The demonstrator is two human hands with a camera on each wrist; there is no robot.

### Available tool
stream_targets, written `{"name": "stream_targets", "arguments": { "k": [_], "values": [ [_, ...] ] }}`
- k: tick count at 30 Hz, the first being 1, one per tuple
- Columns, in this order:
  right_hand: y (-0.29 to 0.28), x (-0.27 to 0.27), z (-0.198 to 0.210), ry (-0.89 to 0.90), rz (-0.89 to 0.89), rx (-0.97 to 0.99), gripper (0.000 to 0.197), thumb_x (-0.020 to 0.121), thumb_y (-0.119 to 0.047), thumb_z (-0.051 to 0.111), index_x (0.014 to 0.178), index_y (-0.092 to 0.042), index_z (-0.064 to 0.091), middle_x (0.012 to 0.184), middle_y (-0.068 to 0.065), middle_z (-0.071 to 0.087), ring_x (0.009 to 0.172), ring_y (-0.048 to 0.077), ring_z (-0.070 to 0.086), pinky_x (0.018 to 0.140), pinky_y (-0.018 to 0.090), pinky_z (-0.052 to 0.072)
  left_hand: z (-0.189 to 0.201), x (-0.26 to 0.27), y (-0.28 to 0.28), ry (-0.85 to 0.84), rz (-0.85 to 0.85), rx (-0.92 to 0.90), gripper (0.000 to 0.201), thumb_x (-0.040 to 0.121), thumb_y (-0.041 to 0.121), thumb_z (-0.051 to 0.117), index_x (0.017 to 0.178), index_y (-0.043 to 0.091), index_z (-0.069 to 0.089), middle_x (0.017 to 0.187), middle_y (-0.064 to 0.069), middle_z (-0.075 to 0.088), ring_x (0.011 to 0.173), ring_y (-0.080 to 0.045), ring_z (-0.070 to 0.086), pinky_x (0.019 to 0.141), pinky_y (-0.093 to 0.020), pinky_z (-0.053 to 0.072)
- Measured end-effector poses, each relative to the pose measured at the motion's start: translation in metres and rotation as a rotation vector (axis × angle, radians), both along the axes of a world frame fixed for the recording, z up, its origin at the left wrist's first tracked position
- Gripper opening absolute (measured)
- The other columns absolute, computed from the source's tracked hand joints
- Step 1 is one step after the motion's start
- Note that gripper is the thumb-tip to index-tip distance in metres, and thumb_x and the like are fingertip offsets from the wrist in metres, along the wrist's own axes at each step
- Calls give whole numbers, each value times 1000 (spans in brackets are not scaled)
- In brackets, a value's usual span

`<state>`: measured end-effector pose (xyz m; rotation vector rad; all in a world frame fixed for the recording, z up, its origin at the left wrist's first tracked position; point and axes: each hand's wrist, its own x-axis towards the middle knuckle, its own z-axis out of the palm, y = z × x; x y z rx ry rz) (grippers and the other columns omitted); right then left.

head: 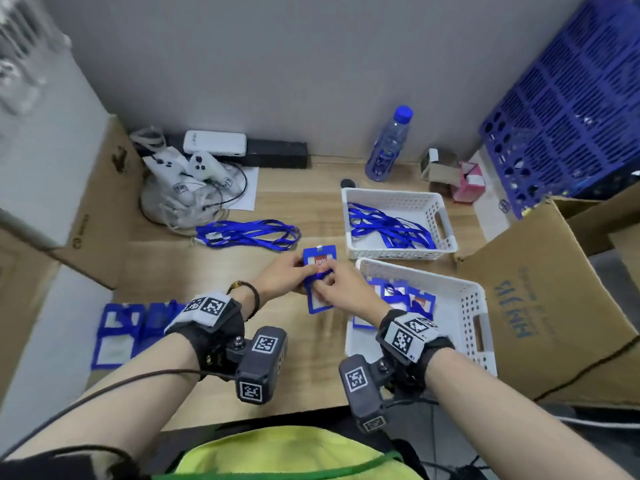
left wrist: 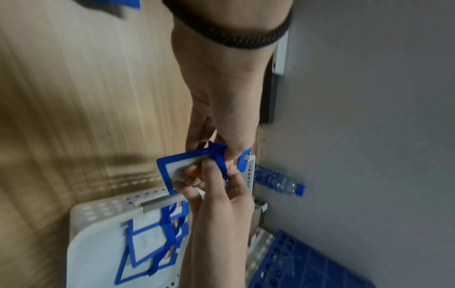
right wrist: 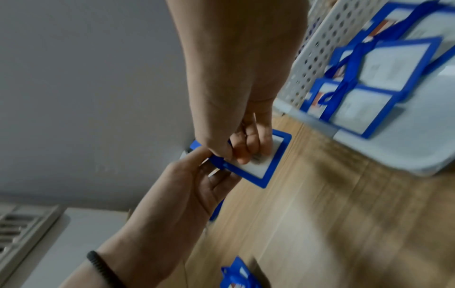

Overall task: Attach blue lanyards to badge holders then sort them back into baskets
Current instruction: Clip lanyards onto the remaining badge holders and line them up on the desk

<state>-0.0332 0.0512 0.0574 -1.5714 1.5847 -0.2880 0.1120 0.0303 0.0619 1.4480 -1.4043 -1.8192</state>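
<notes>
A blue holder [head: 319, 282] is held above the desk [head: 221, 271], just left of the near basket [head: 467, 299]. It is pinched at its left edge by the left hand [head: 282, 277], while a lanyard [left wrist: 219, 157] wound across it is pinched by the right hand [head: 341, 289].

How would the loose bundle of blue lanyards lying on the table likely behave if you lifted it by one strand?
The lanyard bundle would probably droop and trail, since its thin straps lie in slack loops. It looks light for its spread. Strands may snag or lift together, as they overlap on the table.
</notes>
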Motion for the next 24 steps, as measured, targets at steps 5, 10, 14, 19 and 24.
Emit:
{"name": "stream_targets", "arguments": {
  "k": [5, 10, 14, 19, 24],
  "values": [
    [-2, 47, 0, -46, 149, 37, 17, 88, -7, 47, 95, -22, 48, 70, 6, 63, 71, 26, 62, 70, 39, 53, -9, 56, 10, -34, 90, 12, 8, 95, 22, 59, 93, 17, 65, 88, -3, 70, 76, -12, 67, 77, -31, 59],
    [-8, 72, 5, -168, 84, -26, 33, 92, -4, 41, 116, -28, 39, 72, 7, 46, 62, 18, 47, 59, 29, 42, -10, 106, 3, -34, 281, 10, 17, 99, 9, 48, 113, 14, 56, 103, -5, 64, 79, -8, 63, 64, -21, 56],
    [-15, 91, 4, -171, -18, 24, 33, 95, -13, 47, 126, -18, 37, 79, -2, 45, 65, 10, 46, 59, 18, 39, -9, 130, 2, 27, 356, 34, 23, 99, 8, 48, 121, 9, 54, 100, 0, 66, 79, -6, 64, 52, -14, 51],
    [-16, 108, -4, -172, 48, 172, 32, 94, -11, 46, 125, -9, 49, 110, 6, 64, 98, 20, 64, 80, 32, 55, -23, 126, 12, 27, 255, 114, 24, 98, 10, 50, 122, 12, 51, 98, -3, 65, 67, -3, 65, 49, -14, 47],
    [-13, 106, -10, -59, 52, 286, 27, 93, -8, 42, 116, -4, 53, 101, 9, 61, 85, 20, 58, 52, 20, 46, -43, 125, 15, -46, 334, 151, 33, 95, 6, 52, 125, 11, 41, 114, -8, 53, 74, -14, 55, 55, -21, 46]
  ]
}}
